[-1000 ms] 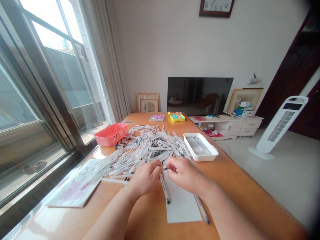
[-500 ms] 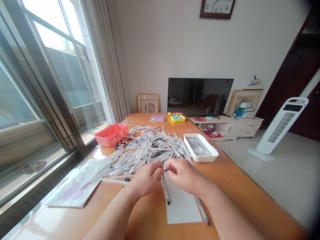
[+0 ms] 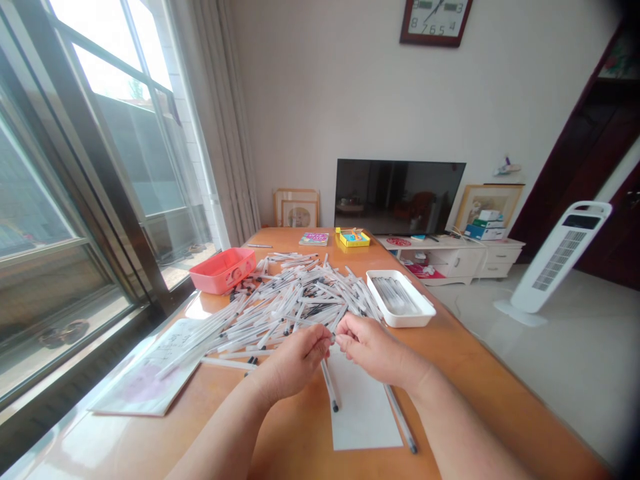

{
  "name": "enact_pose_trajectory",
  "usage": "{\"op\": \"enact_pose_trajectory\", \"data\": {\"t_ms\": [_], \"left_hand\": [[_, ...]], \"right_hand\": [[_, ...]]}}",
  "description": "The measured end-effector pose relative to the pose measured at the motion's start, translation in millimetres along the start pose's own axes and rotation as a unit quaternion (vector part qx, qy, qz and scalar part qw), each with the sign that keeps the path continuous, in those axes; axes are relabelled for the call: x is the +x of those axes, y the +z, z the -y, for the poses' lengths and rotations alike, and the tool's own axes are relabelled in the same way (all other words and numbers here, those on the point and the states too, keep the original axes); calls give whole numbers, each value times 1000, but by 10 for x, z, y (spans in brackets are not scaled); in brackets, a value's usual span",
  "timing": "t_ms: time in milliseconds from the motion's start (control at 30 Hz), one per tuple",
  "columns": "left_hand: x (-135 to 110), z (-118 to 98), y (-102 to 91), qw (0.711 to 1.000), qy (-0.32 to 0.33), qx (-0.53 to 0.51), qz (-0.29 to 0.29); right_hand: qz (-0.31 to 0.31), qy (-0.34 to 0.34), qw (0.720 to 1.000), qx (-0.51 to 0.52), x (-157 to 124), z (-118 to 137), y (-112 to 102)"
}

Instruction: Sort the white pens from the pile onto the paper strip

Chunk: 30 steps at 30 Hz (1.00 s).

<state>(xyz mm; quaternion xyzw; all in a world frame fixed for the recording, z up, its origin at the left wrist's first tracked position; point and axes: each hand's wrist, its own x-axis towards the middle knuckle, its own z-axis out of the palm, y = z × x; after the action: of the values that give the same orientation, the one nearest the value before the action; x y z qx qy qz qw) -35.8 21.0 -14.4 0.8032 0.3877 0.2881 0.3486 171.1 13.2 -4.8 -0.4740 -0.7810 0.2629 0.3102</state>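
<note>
My left hand (image 3: 303, 352) and my right hand (image 3: 364, 343) meet over the near side of the pen pile, fingers pinched together. Between the fingertips is something small, partly dark, mostly hidden; I cannot make out what it is. Below them a white sheet of paper (image 3: 367, 417) lies on the table. A clear pen with a black end (image 3: 329, 387) lies along the sheet's left edge, its top hidden by my left hand. Another pen (image 3: 401, 420) lies along the right edge. Just beyond my hands spreads a big heap of clear pen barrels and black pieces (image 3: 295, 293).
A red bin (image 3: 223, 270) stands left of the heap. To its right is a white tray (image 3: 425, 313) with pen parts inside. A booklet (image 3: 145, 377) lies at the left, partly under barrels. A yellow box (image 3: 355, 241) and a colourful booklet (image 3: 314, 238) are farther back.
My fingers have shifted slightly at the small thing, the right thumb now more extended toward the left fingertips. The view has tilted a little; the pens and containers stay put.
</note>
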Motion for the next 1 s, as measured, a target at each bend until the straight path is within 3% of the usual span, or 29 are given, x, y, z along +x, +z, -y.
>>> {"op": "enact_pose_trajectory", "data": {"t_ms": [233,400,567,700,1000], "left_hand": [[-4,-22,-7,1000,15,16,-16],[12,12,-2,999,9,23,-28],[11,35,-2,999,-2,29,-32],[6,13,5,999,2,35,-33],[16,40,17,998,18,38,-40]], "right_hand": [[-15,14,1000,-14,62,-76,115],[-25,55,998,32,104,-96,157],[-43,-9,998,42,95,-91,157],[-46,-12,999,17,94,-124,194],[-45,51,997,45,135,-128,230]]}}
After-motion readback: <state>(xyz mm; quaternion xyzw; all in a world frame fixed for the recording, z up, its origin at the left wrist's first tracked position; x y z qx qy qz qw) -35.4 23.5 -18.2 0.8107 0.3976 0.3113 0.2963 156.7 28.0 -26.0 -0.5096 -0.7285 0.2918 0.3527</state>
